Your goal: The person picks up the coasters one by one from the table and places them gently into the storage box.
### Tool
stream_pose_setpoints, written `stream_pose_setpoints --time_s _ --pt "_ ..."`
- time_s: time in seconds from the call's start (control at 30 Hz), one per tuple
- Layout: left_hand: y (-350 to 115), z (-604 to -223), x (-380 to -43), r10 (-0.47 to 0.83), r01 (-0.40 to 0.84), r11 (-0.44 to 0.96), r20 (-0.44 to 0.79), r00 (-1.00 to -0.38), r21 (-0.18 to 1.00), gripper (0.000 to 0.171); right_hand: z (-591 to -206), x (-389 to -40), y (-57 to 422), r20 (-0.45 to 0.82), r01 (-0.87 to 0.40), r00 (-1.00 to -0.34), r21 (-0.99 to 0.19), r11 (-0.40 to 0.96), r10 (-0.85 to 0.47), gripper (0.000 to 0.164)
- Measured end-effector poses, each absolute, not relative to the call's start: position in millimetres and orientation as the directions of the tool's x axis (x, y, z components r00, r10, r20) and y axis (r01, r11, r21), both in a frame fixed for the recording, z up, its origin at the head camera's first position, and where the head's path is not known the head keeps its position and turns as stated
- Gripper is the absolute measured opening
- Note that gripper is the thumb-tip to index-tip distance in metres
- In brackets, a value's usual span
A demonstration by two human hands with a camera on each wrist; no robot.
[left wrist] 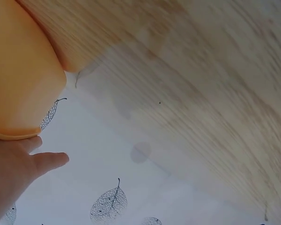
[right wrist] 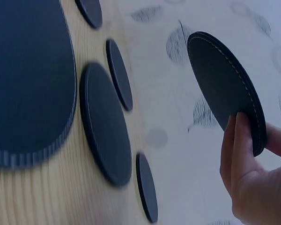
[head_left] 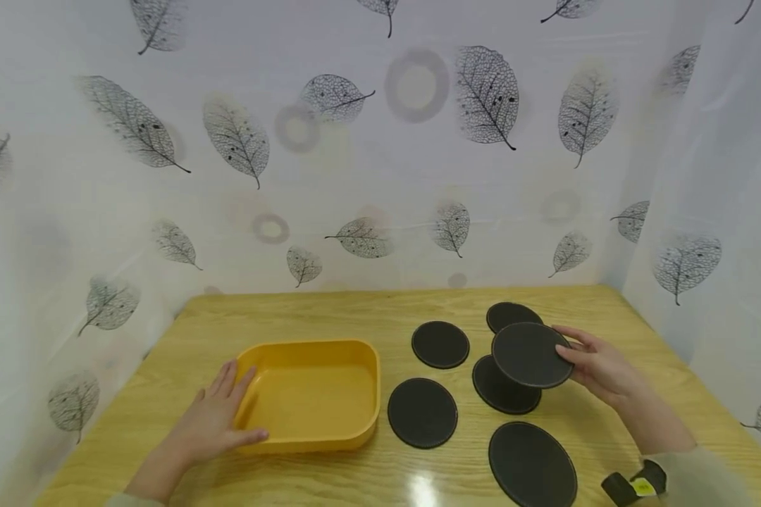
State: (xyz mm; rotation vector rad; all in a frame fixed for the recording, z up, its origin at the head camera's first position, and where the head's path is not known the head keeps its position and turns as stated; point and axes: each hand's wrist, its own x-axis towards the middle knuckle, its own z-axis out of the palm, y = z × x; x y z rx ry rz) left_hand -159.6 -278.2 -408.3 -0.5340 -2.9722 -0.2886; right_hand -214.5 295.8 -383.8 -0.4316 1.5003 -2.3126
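Apparently early on at the wood-grain worktop (head_left: pixel 330 479): one lifted, five left lying.
Rests on the left rim of the yellow tray (head_left: pixel 317 445) with the left hand (head_left: pixel 212 419), fingers straight and spread; with the right hand (head_left: pixel 609 370), pinches a round black stitched coaster (head_left: pixel 528 355) above the worktop, right of the tray; leaves five similar coasters (head_left: pixel 422 413) flat on that same side.

A white curtain (head_left: pixel 380 169) printed with dark skeleton leaves (head_left: pixel 487 95) hangs behind a wood-grain table (head_left: pixel 330 315).

On the table (head_left: pixel 330 313), tray (head_left: pixel 313 401) at left; to its right, five discs (head_left: pixel 423 413); in the right hand (head_left: pixel 611 373), a sixth disc (head_left: pixel 528 355).
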Motion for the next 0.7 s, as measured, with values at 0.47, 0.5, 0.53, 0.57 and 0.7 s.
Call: stream_pose_setpoints --time_s 0.47,0.5,0.53,0.57,0.7 --pt "-278.6 -408.6 -158.8 0.343 0.360 0.922 0.130 -0.930 0.140 0.090 -368.8 -223.0 180.4 -0.045 0.136 -0.912 -0.971 -0.197 -0.409 0.056" --pt "-278.5 -408.7 -158.7 0.344 0.361 0.921 0.131 -0.930 0.143 0.089 -368.3 -224.1 173.3 -0.049 0.145 -0.912 -0.967 -0.209 -0.407 0.056" --pt "-278.3 -408.6 -158.8 0.345 0.362 0.921 0.131 -0.929 0.142 0.089 -368.1 -225.2 166.5 -0.053 0.154 -0.913 -0.963 -0.222 -0.404 0.057" --pt "-278.1 -408.2 -158.7 0.347 0.364 0.920 0.133 -0.928 0.145 0.089 -367.9 -226.3 159.9 -0.057 0.163 -0.914 -0.958 -0.235 -0.401 0.059" --pt "-277.2 -406.5 -158.1 0.357 0.375 0.912 0.131 -0.925 0.164 0.088 -369.1 -230.1 135.6 -0.068 0.189 -0.915 -0.943 -0.273 -0.398 0.060"
